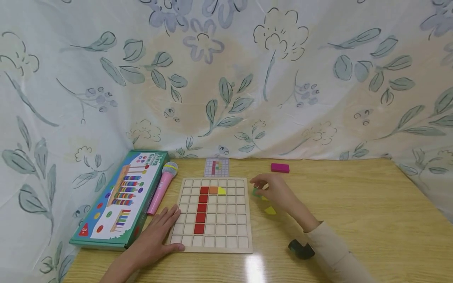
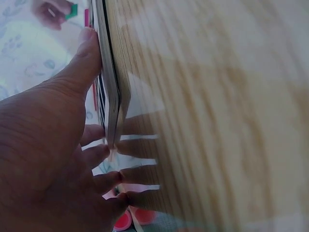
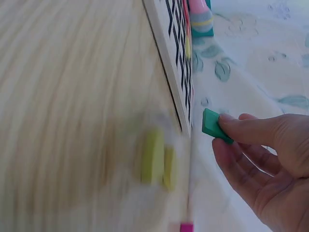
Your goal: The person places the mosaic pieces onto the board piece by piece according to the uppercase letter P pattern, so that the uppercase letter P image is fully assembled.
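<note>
The left hand [image 1: 155,236] lies flat, palm down, fingers straight and slightly spread, thumb stretched out to its right. The right hand [image 1: 274,190] is raised ahead of its cream-sleeved forearm, fingers [image 3: 241,166] curled, thumb and fingertips pinched together.

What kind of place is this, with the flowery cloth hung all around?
Probably a makeshift tabletop play corner set up for filming, not a workshop. A wooden table is screened by a floral cloth, and on it lie a grid puzzle board, a boxed ring game and a pink toy microphone.
</note>
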Motion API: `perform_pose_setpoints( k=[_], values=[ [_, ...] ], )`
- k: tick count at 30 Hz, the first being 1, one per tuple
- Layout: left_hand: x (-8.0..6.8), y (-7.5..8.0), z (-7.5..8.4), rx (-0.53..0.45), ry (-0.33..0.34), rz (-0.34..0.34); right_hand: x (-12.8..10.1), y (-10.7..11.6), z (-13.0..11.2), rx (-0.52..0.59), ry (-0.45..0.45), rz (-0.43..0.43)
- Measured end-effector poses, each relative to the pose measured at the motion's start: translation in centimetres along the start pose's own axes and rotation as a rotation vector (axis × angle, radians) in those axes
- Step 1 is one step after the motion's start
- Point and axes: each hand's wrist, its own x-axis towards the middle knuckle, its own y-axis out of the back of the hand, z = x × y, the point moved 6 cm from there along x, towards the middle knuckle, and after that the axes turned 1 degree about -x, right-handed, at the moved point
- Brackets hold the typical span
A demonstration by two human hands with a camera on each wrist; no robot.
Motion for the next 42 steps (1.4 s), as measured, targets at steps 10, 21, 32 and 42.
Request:
perform_pose_setpoints(
  k=[10,21,32,42],
  values=[
    [0.0,-0.2,-0.1,-0.008,0.0,-0.002,1.5,-4.7,-3.1,0.004,0.081,-0.077],
    [0.1,-0.1,0.0,-0.014,-0.005,-0.004,2.9,-8.6,-6.6,0.053,0.152,-0.182],
    [0.0,0.0,0.1,-0.019,-0.002,0.004,3.6,-10.5,-7.5,0.033,0.12,-0.221],
    [-0.1,0.0,0.0,-0.022,0.006,-0.001,3.3,-10.9,-7.3,-0.075,0.093,-0.255]
  ],
)
